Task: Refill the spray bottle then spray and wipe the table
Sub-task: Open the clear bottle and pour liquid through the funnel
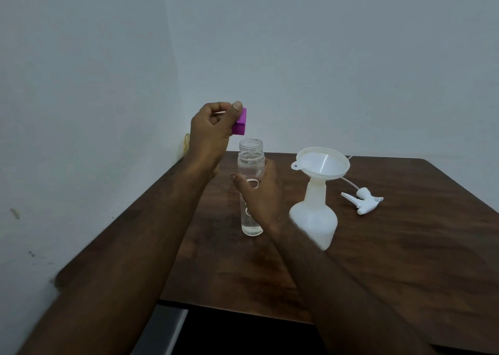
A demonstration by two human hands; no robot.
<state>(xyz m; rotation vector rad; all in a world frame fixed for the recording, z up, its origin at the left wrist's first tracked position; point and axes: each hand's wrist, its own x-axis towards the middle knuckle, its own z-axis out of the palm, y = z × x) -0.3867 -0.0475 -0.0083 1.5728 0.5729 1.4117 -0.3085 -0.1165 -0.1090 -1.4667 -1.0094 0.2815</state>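
- My left hand (209, 130) pinches a purple cap (240, 124) between thumb and curled fingers, held just above and left of the clear bottle (251, 157)'s open mouth.
- My right hand (260, 195) wraps around that bottle's middle; it stands upright on the table (405, 260).
- Just right of my right hand stands the white spray bottle (314, 219), with a funnel (322, 163) seated in its neck.
- Farther right, the trigger head (363, 201) lies on the table, apart from both hands.

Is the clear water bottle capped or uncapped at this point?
Uncapped: the clear bottle shows a bare threaded mouth, and the left hand pinches the purple cap just above it.
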